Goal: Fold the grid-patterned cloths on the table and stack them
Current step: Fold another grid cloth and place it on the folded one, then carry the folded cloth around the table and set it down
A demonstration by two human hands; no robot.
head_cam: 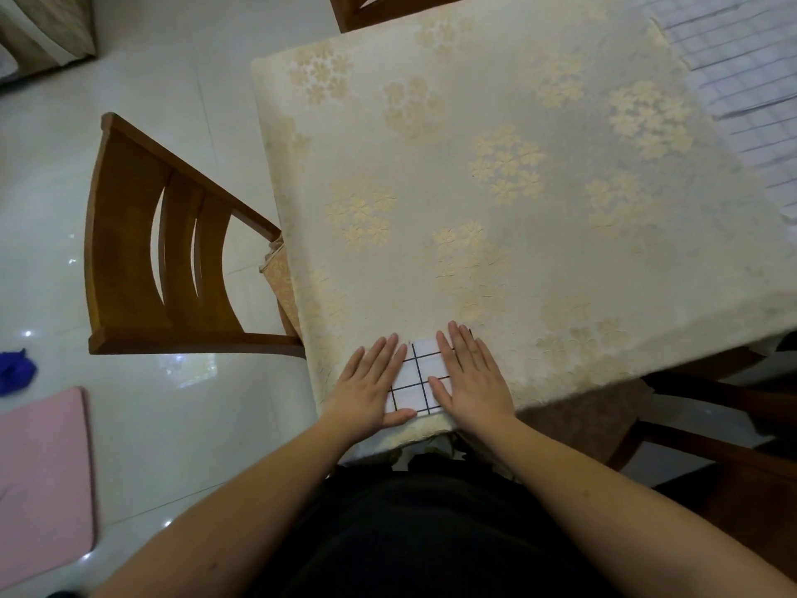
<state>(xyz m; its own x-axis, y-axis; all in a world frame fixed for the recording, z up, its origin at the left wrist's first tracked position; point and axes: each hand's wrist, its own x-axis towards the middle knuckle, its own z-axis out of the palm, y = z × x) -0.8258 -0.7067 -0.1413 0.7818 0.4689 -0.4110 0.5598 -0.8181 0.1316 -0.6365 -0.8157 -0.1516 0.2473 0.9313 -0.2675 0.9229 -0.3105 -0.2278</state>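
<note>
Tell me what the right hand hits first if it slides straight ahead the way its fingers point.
Probably nothing: beyond the right hand lies only bare floral tablecloth. The unfolded grid cloths sit off right of that line.

Folded cloth (416, 377) betw. the two flat hands: white w/ dark navy grid lines. Tablecloth (496, 187) under it: cream w/ pale gold flower clusters. Far right of the hands, more cloths (742, 79): white w/ faint grid. Chair (142, 248) to the left: mid-brown wood. Floor (151, 101): glossy white tile. Mat (43, 481) far left: pink; rag (15, 369) above it: bright blue.
</note>
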